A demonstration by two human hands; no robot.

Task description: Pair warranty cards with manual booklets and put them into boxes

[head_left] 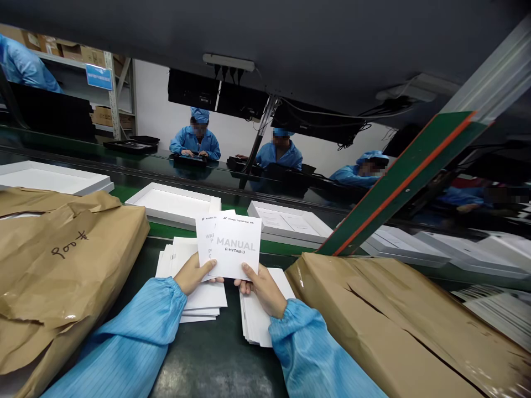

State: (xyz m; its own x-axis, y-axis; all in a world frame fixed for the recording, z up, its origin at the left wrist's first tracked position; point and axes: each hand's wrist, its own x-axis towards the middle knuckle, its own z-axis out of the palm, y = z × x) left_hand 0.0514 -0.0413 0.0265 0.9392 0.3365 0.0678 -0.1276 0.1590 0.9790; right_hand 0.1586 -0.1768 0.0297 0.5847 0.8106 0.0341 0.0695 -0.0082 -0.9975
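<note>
both hands grasp thin white paper leaflets above the dark tabletop: right hand fingers pinch the "manual" leaflet by its lower edge, left hand holds the leaflet behind. light, floppy, easily creased; best held at edges.

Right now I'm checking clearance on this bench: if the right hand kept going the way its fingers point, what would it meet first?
Past the manual it holds, the right hand would probably meet the white tray first; depth is unclear.

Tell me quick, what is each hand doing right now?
Left hand: closed on the booklet behind.
Right hand: closed on the MANUAL booklet.
</note>
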